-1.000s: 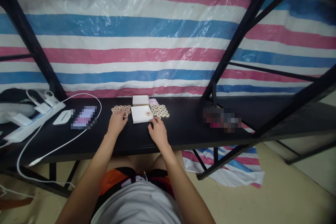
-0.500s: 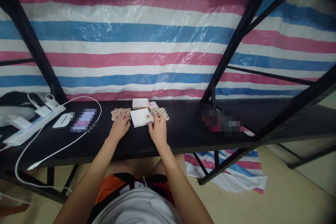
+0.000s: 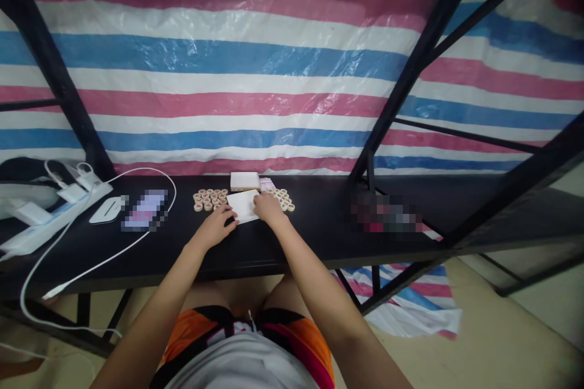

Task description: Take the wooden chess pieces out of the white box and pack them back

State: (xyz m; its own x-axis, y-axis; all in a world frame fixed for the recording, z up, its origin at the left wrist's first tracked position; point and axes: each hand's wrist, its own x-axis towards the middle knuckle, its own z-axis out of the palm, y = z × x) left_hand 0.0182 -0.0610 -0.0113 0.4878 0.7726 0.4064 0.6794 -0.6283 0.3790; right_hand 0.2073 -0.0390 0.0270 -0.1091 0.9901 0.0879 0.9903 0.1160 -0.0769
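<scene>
A shallow white box lies on the black table in front of me. My left hand rests at its near left corner with the fingers apart. Over its right side is my right hand, fingers bent down and close together; what they hold, if anything, is hidden. Several round pieces with reddish marks stand in rows left of the box. More round pieces with dark marks lie to the right, partly behind my right hand. A second white box part sits behind the first.
Pink and white paper lies by the rear box. On the left are a blurred phone, a white device, a power strip and a looping white cable. A blurred object lies at right, beside the black frame.
My right hand has moved from the box's right edge over its right side, and its fingers have drawn together. The round piece seen in the box is now hidden. My left hand has shifted right.
</scene>
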